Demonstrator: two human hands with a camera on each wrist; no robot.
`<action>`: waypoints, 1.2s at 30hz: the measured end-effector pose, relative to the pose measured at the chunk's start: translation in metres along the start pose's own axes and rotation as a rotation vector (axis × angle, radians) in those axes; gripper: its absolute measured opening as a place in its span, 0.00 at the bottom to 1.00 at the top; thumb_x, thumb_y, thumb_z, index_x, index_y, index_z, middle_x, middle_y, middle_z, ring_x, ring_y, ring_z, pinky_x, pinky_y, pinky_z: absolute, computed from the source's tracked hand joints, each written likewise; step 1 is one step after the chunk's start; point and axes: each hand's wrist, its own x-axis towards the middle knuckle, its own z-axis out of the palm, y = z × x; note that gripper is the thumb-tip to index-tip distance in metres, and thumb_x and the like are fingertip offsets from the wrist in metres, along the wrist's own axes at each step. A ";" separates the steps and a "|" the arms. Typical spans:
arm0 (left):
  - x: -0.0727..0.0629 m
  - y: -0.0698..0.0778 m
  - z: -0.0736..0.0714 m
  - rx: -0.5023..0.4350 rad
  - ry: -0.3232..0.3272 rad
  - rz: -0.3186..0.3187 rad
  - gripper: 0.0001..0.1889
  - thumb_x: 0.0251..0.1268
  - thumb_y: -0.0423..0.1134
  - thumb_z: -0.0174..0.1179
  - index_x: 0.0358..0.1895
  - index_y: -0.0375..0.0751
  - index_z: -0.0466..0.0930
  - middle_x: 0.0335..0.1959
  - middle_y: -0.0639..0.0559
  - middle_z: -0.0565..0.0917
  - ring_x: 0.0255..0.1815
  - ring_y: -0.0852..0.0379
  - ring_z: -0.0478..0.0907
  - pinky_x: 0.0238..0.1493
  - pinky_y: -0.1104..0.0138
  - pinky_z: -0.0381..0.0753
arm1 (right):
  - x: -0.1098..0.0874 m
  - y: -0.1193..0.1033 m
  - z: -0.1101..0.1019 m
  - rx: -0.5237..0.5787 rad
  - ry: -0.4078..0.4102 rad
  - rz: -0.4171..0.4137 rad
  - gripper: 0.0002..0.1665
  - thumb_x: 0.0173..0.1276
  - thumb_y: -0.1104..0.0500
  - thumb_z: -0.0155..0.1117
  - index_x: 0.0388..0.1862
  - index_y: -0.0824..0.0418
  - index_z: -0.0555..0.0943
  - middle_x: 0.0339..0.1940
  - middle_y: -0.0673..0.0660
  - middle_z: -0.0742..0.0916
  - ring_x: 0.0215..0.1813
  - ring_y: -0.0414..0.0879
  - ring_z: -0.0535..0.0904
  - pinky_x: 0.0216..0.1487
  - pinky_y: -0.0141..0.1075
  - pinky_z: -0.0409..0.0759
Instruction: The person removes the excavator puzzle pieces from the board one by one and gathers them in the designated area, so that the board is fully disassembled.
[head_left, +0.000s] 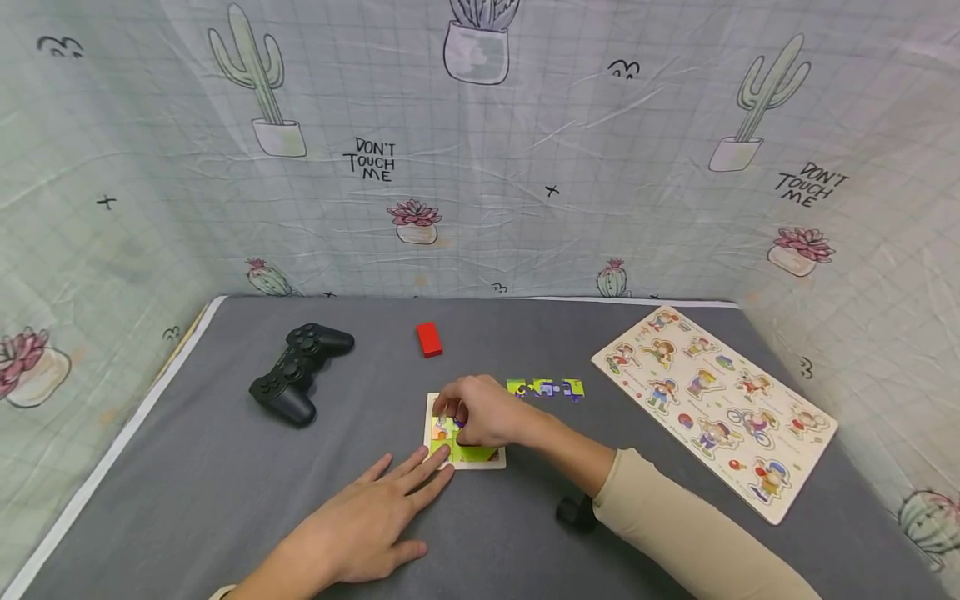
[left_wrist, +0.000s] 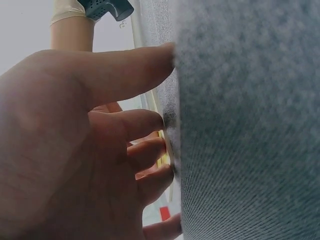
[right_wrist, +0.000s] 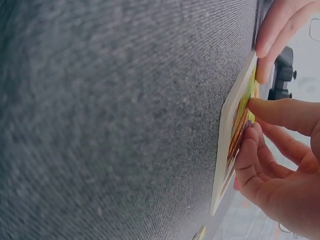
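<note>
At a small square puzzle board with a white rim, the left hand rests straight fingers on its near-left corner, while the right hand pinches a small purple jigsaw piece against it, plain in the right wrist view, mostly hidden in the head view.

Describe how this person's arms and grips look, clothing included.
The left grip and right grip are ungloved, with no rings visible. A plain beige fabric sleeve ends on the right forearm; a beige cuff edge shows at left. A black perforated device sits beside the right sleeve.
</note>
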 end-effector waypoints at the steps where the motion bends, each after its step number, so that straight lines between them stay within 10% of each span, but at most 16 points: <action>1: 0.000 0.000 0.000 -0.003 -0.001 0.000 0.45 0.69 0.56 0.67 0.85 0.52 0.56 0.88 0.57 0.49 0.87 0.48 0.49 0.78 0.36 0.59 | 0.000 0.000 0.000 0.002 0.001 0.002 0.21 0.55 0.73 0.72 0.48 0.58 0.89 0.37 0.52 0.87 0.35 0.38 0.78 0.39 0.29 0.78; 36: 0.000 0.001 0.001 -0.036 -0.024 -0.007 0.47 0.68 0.56 0.68 0.85 0.54 0.55 0.88 0.59 0.47 0.88 0.49 0.47 0.80 0.36 0.57 | 0.004 -0.003 0.000 -0.005 0.017 0.005 0.15 0.55 0.71 0.76 0.41 0.58 0.90 0.31 0.53 0.87 0.32 0.37 0.77 0.35 0.28 0.78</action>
